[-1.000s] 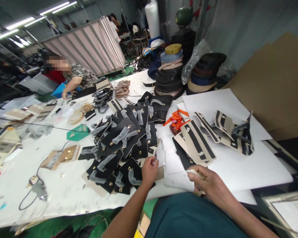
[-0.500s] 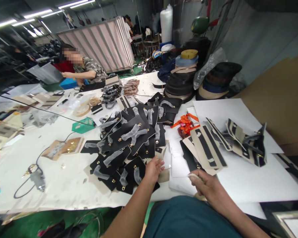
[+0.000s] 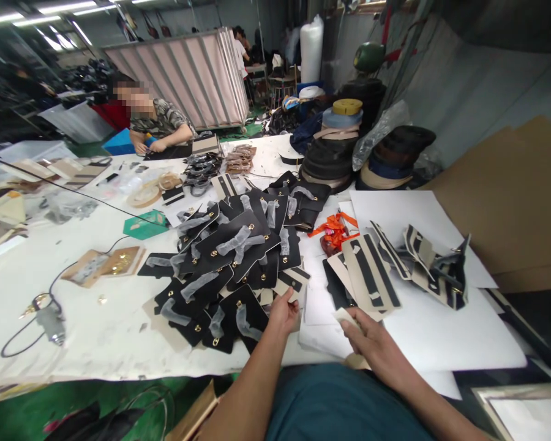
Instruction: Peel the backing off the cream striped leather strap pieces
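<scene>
My left hand [image 3: 284, 313] is closed, thumb and fingers at the near edge of a beige panel with a black strip [image 3: 294, 282], beside the pile. My right hand [image 3: 366, 335] pinches a small off-white piece [image 3: 346, 316] whose kind I cannot make out. Black flap-like bag pieces [image 3: 232, 242], with gold fittings and handles wrapped in clear film, lie heaped left of my hands. Just beyond my right hand, beige panels with black strips [image 3: 365, 269] overlap on white sheets [image 3: 459, 331].
Striped, folded bag parts [image 3: 436, 263] stand at the right. Orange ribbon [image 3: 335, 228] lies behind the panels. A grey corded tool [image 3: 50, 324] and a tray of gold fittings [image 3: 122, 262] are at left. Rolls of strapping [image 3: 330, 150] are stacked behind. Another person [image 3: 160, 122] sits across the table.
My left hand's spread fingers have closed at the striped panel, which shows more now. My right hand keeps its small piece. The view has shifted slightly; the other person's hands have lowered to the table.
</scene>
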### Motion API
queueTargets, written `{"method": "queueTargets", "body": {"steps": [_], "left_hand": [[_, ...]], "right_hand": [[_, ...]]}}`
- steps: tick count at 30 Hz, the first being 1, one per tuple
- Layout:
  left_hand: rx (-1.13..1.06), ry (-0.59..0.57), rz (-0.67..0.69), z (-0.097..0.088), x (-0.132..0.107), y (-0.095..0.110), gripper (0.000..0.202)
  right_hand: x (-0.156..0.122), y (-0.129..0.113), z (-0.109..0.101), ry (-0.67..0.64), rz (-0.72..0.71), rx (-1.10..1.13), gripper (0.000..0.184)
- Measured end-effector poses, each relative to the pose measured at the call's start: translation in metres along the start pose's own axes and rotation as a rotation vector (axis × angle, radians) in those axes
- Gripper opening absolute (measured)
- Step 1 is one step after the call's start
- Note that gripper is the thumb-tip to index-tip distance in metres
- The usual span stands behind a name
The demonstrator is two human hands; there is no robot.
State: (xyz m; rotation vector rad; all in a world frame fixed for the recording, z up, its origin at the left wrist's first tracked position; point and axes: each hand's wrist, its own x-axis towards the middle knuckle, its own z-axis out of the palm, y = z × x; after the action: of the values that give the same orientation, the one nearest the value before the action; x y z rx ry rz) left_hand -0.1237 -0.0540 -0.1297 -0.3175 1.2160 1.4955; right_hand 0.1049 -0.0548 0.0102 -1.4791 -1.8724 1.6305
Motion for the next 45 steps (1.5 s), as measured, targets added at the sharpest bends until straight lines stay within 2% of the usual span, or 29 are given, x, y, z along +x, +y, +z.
{"method": "queueTargets", "body": {"steps": [6, 10, 18, 24, 28, 32, 36, 38, 41, 45], "left_hand": [[0.208, -0.152, 0.090, -0.006, -0.064, -0.026, 0.037], [0.255, -0.175, 0.057, 0.002, -0.094, -0.038, 0.042], [0.327, -0.221, 0.191, 0.031, -0.136, -0.057, 0.053], [0.467, -0.198, 0.305, 0.050, -0.154, -0.066, 0.051], [0.588, -0.116, 0.412, 0.066, -0.160, -0.073, 0.038], [0.617, -0.082, 0.499, 0.081, -0.163, -0.086, 0.029], [0.647, -0.041, 0.533, 0.085, -0.151, -0.096, 0.024], [0.702, 0.020, 0.557, 0.079, -0.135, -0.093, 0.021], [0.751, 0.127, 0.536, 0.056, -0.107, -0.083, 0.020], [0.765, 0.065, 0.410, 0.012, -0.082, -0.087, 0.030]], "right_hand": [[0.004, 0.006, -0.012, -0.077, -0.033, 0.067, 0.037], [0.009, 0.017, -0.013, -0.118, -0.067, 0.042, 0.040], [0.014, 0.050, -0.020, -0.110, -0.123, 0.013, 0.042], [0.008, 0.053, -0.033, -0.102, -0.101, 0.004, 0.041], [0.002, 0.056, -0.038, -0.079, -0.188, -0.078, 0.043], [-0.002, 0.064, -0.046, -0.078, -0.347, -0.147, 0.032], [-0.014, 0.058, -0.057, -0.106, -0.452, -0.229, 0.031], [-0.024, 0.048, -0.060, -0.224, -0.528, -0.178, 0.031], [-0.034, 0.033, -0.061, -0.393, -0.582, -0.056, 0.033], [-0.025, 0.034, -0.066, -0.317, -0.411, 0.085, 0.027]]}}
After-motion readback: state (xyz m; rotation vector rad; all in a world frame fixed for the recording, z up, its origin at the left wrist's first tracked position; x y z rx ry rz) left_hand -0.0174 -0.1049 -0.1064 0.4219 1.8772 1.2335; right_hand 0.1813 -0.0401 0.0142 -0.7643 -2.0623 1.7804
